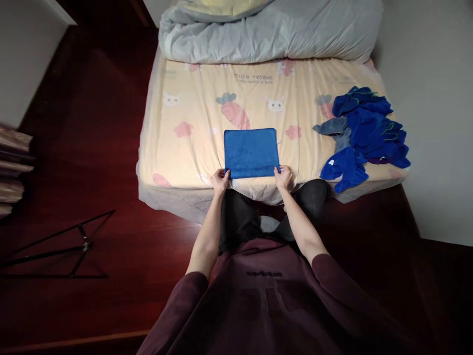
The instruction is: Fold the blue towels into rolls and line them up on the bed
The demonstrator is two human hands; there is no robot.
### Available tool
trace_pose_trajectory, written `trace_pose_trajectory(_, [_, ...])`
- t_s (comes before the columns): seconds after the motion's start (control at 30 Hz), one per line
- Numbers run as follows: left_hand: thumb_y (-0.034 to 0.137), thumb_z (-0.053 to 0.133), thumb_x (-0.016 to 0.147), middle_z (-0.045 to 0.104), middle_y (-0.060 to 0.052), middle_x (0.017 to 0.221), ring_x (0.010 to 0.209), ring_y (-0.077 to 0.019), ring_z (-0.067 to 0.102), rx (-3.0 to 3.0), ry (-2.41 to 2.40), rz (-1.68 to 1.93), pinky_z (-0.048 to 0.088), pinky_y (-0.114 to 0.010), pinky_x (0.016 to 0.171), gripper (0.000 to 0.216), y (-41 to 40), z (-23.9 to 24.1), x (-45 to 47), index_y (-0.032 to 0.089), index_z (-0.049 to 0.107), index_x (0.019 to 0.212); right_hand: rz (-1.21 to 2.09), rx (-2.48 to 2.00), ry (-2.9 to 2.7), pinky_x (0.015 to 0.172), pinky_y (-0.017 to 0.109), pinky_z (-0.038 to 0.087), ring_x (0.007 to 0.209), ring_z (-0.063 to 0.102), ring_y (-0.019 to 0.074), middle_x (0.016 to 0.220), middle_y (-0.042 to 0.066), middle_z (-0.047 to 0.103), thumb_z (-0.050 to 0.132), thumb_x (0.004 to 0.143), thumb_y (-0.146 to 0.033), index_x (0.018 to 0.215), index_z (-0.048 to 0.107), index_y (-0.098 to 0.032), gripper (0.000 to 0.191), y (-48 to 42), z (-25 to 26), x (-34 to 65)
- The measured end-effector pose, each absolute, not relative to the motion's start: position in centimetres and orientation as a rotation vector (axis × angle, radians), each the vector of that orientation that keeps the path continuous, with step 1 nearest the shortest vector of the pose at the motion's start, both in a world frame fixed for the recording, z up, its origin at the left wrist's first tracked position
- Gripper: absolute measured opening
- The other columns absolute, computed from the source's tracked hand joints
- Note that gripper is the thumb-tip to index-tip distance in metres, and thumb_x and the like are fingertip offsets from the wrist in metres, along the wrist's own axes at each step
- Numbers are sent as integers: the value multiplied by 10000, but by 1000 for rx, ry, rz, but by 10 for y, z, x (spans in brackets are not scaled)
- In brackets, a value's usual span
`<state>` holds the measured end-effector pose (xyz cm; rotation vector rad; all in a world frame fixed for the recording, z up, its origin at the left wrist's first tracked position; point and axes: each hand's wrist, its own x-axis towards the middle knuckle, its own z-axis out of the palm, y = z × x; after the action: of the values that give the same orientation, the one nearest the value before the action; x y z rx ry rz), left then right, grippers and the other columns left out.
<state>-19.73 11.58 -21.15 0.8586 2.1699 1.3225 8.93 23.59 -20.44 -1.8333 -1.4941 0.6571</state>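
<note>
A blue cloth [251, 152] lies flat as a rectangle near the front edge of the bed. At its near left corner, my left hand [220, 180] pinches the fabric between thumb and fingers. My right hand [283, 176] grips the near right corner the same way. The cloth's near edge runs straight between my two hands, and its far edge rests on the sheet. Whether the cloth is one layer or folded, I cannot tell.
The bed [192, 162] wears a cream sheet with carrots and rabbits. Crumpled blue and grey cloths [373, 133] pile up at its right side. A rolled grey quilt [269, 37] lies at the back. A black tripod [83, 245] stands on the dark red floor, left.
</note>
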Motion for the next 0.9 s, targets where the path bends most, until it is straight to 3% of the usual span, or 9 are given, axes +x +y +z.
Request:
trace_pose_trajectory(0.13, [300, 835, 841, 731, -41, 850, 748, -182, 693, 822, 2127, 1375, 590, -314, 804, 196, 116, -215, -203, 188, 721, 956, 681, -1697, -1604, 829, 313, 571, 785, 679, 197, 925, 55, 740, 706, 923, -293, 1033, 661, -210, 145, 239, -209, 101])
trace_pose_trajectory(0.23, [240, 849, 817, 726, -75, 954, 827, -206, 695, 944, 2164, 1413, 594, -353, 872, 219, 112, -218, -210, 180, 730, 991, 634, -1551, -1736, 843, 319, 593, 779, 647, 177, 1063, 93, 710, 679, 930, -252, 1073, 680, -198, 153, 243, -210, 113])
trace_pose_trajectory(0.43, [231, 787, 888, 716, -141, 1213, 1174, -300, 686, 1366, 2071, 1435, 553, -460, 1103, 158, 100, -216, -219, 199, 787, 1043, 522, -1305, -2110, 1115, 451, 564, 1209, 650, 287, 1312, 146, 677, 545, 1020, -153, 1141, 800, -226, 291, 241, -207, 128])
trace_pose_trajectory(0.57, [249, 637, 992, 761, -118, 1297, 1208, -309, 651, 1566, 1993, 1324, 566, -517, 1087, 189, 101, -216, -218, 229, 825, 981, 494, -1260, -2254, 1200, 519, 500, 1274, 620, 309, 1325, 113, 733, 502, 1007, -73, 1222, 825, -254, 429, 239, -208, 129])
trace_pose_trajectory(0.77, [301, 561, 1049, 797, -104, 1305, 1168, -304, 681, 1624, 1901, 1248, 540, -552, 1118, 279, 100, -218, -223, 217, 825, 1083, 532, -1210, -2214, 1205, 510, 497, 1279, 629, 301, 1380, 111, 741, 497, 1059, -178, 1313, 806, -256, 407, 242, -209, 137])
trace_pose_trajectory(0.9, [422, 724, 987, 769, -115, 1374, 1243, -324, 662, 1598, 1878, 1205, 530, -557, 1147, 313, 98, -217, -226, 216, 802, 1209, 549, -1160, -2244, 1183, 525, 517, 1288, 627, 316, 1407, 113, 731, 592, 1054, -347, 1368, 778, -229, 383, 244, -206, 145])
